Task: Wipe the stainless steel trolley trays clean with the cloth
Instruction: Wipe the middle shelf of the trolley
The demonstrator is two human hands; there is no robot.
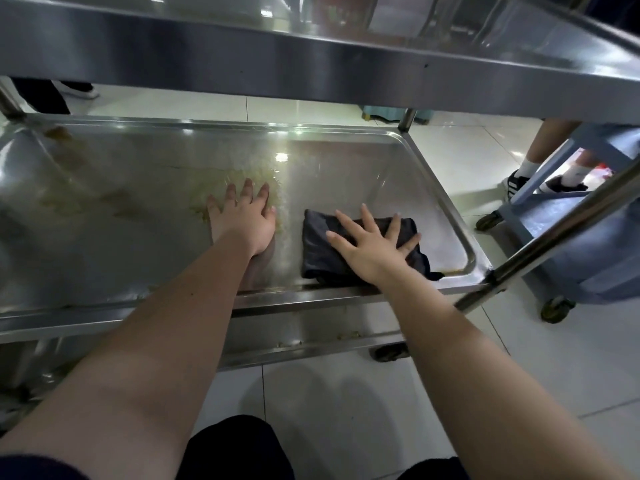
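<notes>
On the lower tray: right hand, fingers spread flat, pressing dark cloth. Left hand flat, released, on yellowish smear.

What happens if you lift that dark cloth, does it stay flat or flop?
It would probably flop: the cloth is folded and wrinkled under the right hand. It likely slides easily, since the tray looks smooth and shiny. It seems light, being thin.

Seems a canteen service area: a steel tiered trolley and a blue wheeled cart are standing on glossy floor tiles.
</notes>
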